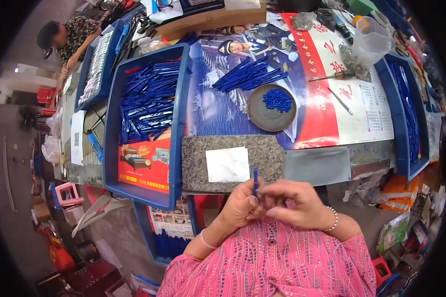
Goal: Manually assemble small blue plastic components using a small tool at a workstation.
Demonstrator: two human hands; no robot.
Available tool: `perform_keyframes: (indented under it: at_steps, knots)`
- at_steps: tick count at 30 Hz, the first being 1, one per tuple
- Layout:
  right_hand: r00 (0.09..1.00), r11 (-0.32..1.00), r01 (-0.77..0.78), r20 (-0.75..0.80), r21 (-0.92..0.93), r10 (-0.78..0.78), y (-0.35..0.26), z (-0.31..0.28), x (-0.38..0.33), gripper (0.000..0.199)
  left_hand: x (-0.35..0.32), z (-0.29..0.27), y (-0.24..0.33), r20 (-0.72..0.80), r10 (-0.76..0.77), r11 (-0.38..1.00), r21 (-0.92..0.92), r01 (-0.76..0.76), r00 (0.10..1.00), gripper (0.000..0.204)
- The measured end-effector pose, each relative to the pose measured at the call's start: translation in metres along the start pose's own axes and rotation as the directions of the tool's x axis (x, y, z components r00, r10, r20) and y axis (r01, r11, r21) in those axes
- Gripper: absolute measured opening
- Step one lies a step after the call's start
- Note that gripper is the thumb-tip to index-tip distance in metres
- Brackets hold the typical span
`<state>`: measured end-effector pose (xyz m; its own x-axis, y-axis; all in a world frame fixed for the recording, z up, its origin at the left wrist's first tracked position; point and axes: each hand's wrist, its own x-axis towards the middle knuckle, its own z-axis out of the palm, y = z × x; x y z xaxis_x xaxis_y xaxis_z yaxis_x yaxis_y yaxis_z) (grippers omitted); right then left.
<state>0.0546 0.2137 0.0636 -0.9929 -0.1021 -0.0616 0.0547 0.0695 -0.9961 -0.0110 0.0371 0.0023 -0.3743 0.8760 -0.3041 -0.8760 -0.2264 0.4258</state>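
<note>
My left hand (240,204) is closed in a pinch around a slim blue stick (255,179), which stands upright between thumb and fingers. Right beside it, my right hand (298,202) has bent fingers whose tips are smeared by motion; whether they grip anything is hidden. Both hands are in front of my chest at the bench's near edge. Just beyond them a white paper (228,165) lies on a speckled stone slab (195,148). Farther back, a round dish (256,119) holds small blue pieces (277,100). A loose bundle of similar blue sticks (250,74) lies behind the dish.
A blue tray (179,106) of blue sticks stands at left; another blue tray (415,175) is at right. A screwdriver (344,74) and a metal rod (341,100) rest on the poster (307,128). Another person (74,42) is at the far left. A wooden box (213,22) stands at the back.
</note>
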Motion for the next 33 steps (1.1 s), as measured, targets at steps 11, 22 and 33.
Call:
perform_keyframes:
  at_steps: [11,22,33]
  knots:
    - [0.989,0.989,0.145,0.019,-0.016,-0.145,0.0,0.026,0.013,0.022,0.002,-0.01,-0.013,0.07,-0.006,1.0,-0.028,0.008,0.998,0.065]
    - [0.967,0.899,-0.175,0.244,0.402,0.079,0.019,0.015,0.009,0.016,0.001,-0.007,-0.001,-0.124,-0.078,0.924,0.364,0.118,0.989,0.045]
    - [0.934,0.77,-0.343,0.286,0.539,0.216,0.014,0.005,0.015,0.016,0.011,-0.002,-0.003,-0.084,0.019,0.934,0.358,0.013,0.996,0.06]
